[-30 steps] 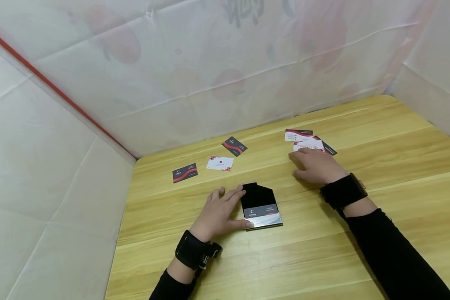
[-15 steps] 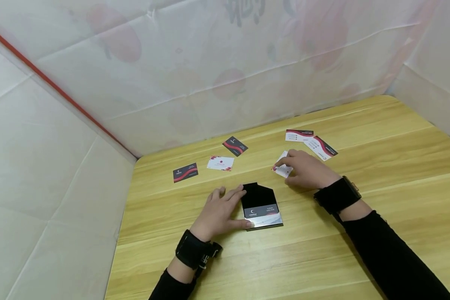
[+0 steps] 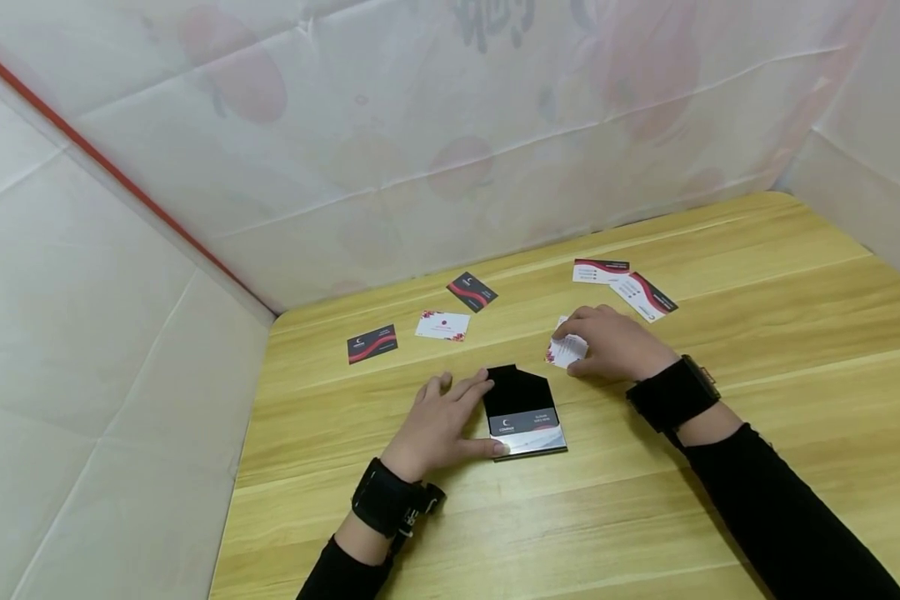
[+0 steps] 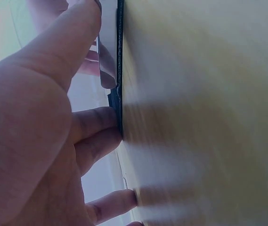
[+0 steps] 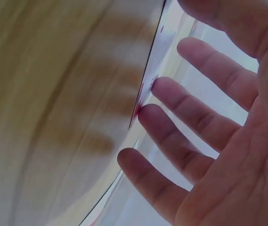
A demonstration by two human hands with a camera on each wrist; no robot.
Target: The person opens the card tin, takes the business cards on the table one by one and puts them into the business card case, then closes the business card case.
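A black card holder (image 3: 523, 396) with a shiny metal band and a dark card in its pocket lies open-flapped on the table. My left hand (image 3: 438, 429) rests along its left side, thumb on the metal band and two fingertips at the upper left edge; the thumb (image 4: 53, 47) also shows on the band in the left wrist view. To the right, my right hand (image 3: 615, 342) touches a white business card (image 3: 567, 348) with red floral corners, its fingertips spread on the card. In the right wrist view those fingers (image 5: 195, 115) look nearly straight, the card (image 5: 159, 52) low along the table.
Left of centre lie two dark cards with red waves, one dark card (image 3: 372, 344) nearer and another dark card (image 3: 472, 292) farther back, plus a white floral card (image 3: 442, 326). Two overlapping white-and-black cards (image 3: 643, 297) sit behind my right hand. A pale curtain (image 3: 390, 200) borders the wooden table (image 3: 780, 333).
My right hand has drawn the white floral card left and toward me, off the other two cards, and turned it. My left hand stays at the holder.
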